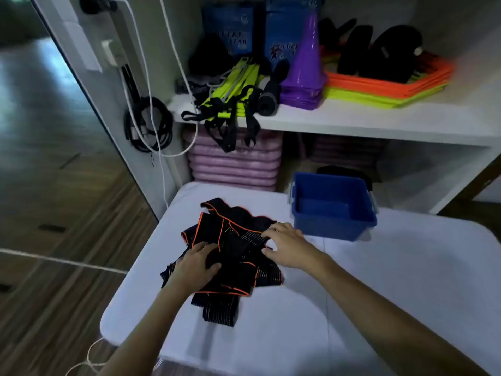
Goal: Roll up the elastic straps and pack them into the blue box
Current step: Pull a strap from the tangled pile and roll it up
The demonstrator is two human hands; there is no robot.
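Elastic straps (233, 256): a tangled black heap, orange-edged and ribbed, at the white table's (406, 294) centre; judged light, limp, stretchy, best taken by 1 free end. Left hand (196, 267) rests on the heap at 8 o'clock, fingers curling into fabric; right hand (287, 246) spread at 3 o'clock. Blue box (332, 222), rigid plastic, sits at 2 o'clock

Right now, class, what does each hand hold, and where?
Both rest on the pile of straps: left hand on its lower left, right hand at its right edge. A true grip cannot be told.
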